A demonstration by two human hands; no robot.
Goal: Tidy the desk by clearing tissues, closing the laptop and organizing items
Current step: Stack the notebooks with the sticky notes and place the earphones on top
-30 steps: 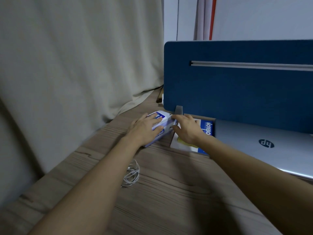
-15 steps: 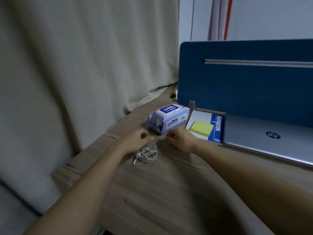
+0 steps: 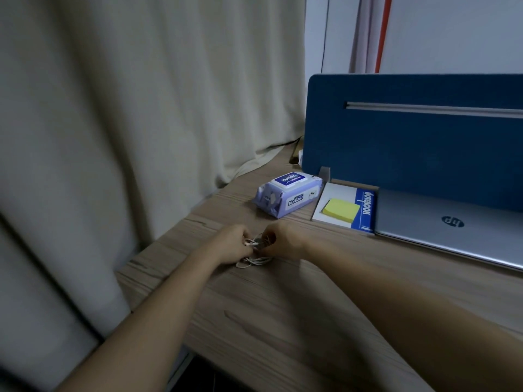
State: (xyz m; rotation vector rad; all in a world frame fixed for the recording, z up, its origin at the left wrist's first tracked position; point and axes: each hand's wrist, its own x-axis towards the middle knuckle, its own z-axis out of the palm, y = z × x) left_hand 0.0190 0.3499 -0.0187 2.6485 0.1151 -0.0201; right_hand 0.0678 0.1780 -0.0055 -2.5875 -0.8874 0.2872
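Wooden surface (image 3: 283,321), contents: one white earphone cable (image 3: 254,261), thin and loosely coiled, lying at the near left part — left hand (image 3: 232,244) and right hand (image 3: 283,241) both pinching its strands. One purple wet-wipes pack (image 3: 288,198), lid shut, beside one blue-edged notebook (image 3: 351,206) carrying one yellow sticky-note pad (image 3: 341,209). One silver laptop (image 3: 452,227), closed — against one blue divider panel (image 3: 410,142).
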